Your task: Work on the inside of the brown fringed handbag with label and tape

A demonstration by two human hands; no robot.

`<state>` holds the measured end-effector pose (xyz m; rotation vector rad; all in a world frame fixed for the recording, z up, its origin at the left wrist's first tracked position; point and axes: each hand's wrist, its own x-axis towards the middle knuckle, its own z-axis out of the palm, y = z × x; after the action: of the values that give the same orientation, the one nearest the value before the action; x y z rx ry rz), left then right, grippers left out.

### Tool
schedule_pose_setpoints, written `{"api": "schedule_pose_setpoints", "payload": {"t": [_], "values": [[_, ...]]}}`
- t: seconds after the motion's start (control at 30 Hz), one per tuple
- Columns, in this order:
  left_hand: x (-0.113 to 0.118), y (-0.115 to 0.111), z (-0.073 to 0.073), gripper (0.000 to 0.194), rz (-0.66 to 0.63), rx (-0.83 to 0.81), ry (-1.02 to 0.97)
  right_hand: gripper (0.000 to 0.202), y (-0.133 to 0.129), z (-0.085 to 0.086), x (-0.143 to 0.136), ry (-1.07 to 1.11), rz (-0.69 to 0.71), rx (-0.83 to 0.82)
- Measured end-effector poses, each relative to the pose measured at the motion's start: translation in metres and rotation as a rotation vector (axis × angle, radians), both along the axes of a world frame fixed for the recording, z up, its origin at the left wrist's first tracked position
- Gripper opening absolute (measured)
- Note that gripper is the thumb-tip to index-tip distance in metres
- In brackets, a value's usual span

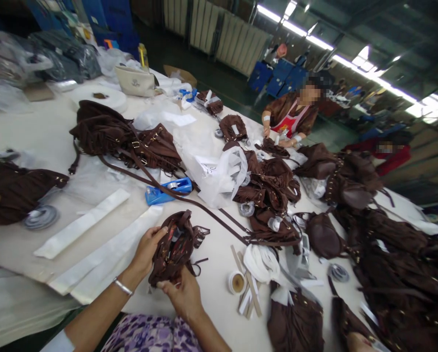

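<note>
Near the table's front edge I hold a small dark brown bag [174,239] with its mouth facing me, the patterned lining showing inside. My left hand [148,249] grips its left rim, thumb over the edge. Lower down, my right hand [184,296] is closed on the near rim. Thin brown cords hang from the bag's right side. Just beyond it, a blue tape dispenser [169,190] lies under a long brown strap. Right of my hands are a small tub of brown paste [236,282], flat sticks [253,298] and a white coil [262,263].
Brown bags [273,181] and a larger brown pile [398,264] cover the right side. White strips [82,222] lie at left, near a grey coil [41,217]. A crumpled plastic bag [222,171] sits mid-table. A co-worker [292,115] works across the table; other people's hands show at the left and lower right edges.
</note>
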<state>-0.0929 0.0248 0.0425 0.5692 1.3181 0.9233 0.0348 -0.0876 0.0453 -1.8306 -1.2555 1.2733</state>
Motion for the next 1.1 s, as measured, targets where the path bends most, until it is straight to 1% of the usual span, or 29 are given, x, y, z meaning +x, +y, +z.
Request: {"api": "schedule_pose_setpoints", "payload": {"t": [0.03, 0.07, 0.13, 0.17, 0.2, 0.27, 0.33, 0.37, 0.43, 0.5, 0.53, 0.6, 0.67, 0.7, 0.8, 0.83, 0.87, 0.9, 0.97, 1.03, 1.1], "values": [[-0.006, -0.010, 0.000, 0.050, -0.041, 0.017, 0.055, 0.039, 0.001, 0.002, 0.000, 0.032, -0.015, 0.006], [-0.013, -0.021, -0.002, 0.053, -0.112, 0.043, 0.114, 0.036, 0.001, 0.003, 0.000, 0.080, -0.029, 0.007], [-0.026, -0.044, -0.009, 0.054, -0.302, 0.094, 0.213, 0.034, 0.001, 0.002, -0.001, 0.174, -0.048, 0.016], [-0.032, -0.055, -0.014, 0.054, -0.387, 0.110, 0.235, 0.034, 0.001, -0.001, -0.002, 0.200, -0.053, 0.023], [-0.037, -0.065, -0.019, 0.054, -0.439, 0.109, 0.228, 0.033, 0.001, -0.004, -0.003, 0.210, -0.055, 0.030], [-0.043, -0.079, -0.027, 0.055, -0.476, 0.061, 0.166, 0.034, 0.002, -0.011, -0.006, 0.221, -0.051, 0.039], [-0.045, -0.087, -0.030, 0.057, -0.514, -0.009, 0.074, 0.036, 0.004, -0.018, -0.009, 0.226, -0.041, 0.034], [-0.045, -0.089, -0.029, 0.059, -0.543, -0.043, 0.029, 0.037, 0.005, -0.019, -0.009, 0.220, -0.034, 0.028], [-0.044, -0.091, -0.023, 0.063, -0.584, -0.101, -0.017, 0.035, 0.007, -0.018, -0.008, 0.187, -0.004, 0.024], [-0.043, -0.092, -0.013, 0.062, -0.569, -0.156, -0.052, 0.030, 0.005, -0.009, -0.001, 0.117, 0.049, 0.047], [-0.042, -0.092, -0.007, 0.060, -0.544, -0.180, -0.080, 0.026, 0.002, -0.003, 0.004, 0.046, 0.066, 0.072], [-0.039, -0.093, 0.003, 0.056, -0.478, -0.233, -0.146, 0.021, -0.010, 0.011, 0.014, -0.174, 0.077, 0.140], [-0.036, -0.092, 0.009, 0.050, -0.395, -0.297, -0.232, 0.025, -0.026, 0.022, 0.021, -0.409, 0.135, 0.224], [-0.034, -0.091, 0.009, 0.046, -0.359, -0.325, -0.294, 0.030, -0.034, 0.025, 0.023, -0.485, 0.223, 0.272], [-0.028, -0.089, 0.004, 0.036, -0.265, -0.383, -0.514, 0.058, -0.053, 0.025, 0.020, -0.637, 0.605, 0.453], [-0.026, -0.088, 0.002, 0.033, -0.229, -0.401, -0.565, 0.066, -0.056, 0.024, 0.018, -0.700, 0.694, 0.525], [-0.025, -0.087, 0.001, 0.030, -0.191, -0.424, -0.595, 0.071, -0.057, 0.024, 0.015, -0.772, 0.738, 0.599], [-0.024, -0.086, 0.001, 0.028, -0.154, -0.446, -0.604, 0.073, -0.056, 0.024, 0.012, -0.841, 0.741, 0.675], [-0.022, -0.084, 0.002, 0.026, -0.124, -0.492, -0.593, 0.070, -0.052, 0.025, 0.006, -0.914, 0.686, 0.830], [-0.019, -0.083, 0.002, 0.028, -0.147, -0.541, -0.570, 0.063, -0.047, 0.026, -0.001, -0.910, 0.653, 0.985], [-0.016, -0.083, -0.004, 0.032, -0.170, -0.560, -0.524, 0.053, -0.041, 0.021, -0.009, -0.872, 0.670, 1.094]]}}
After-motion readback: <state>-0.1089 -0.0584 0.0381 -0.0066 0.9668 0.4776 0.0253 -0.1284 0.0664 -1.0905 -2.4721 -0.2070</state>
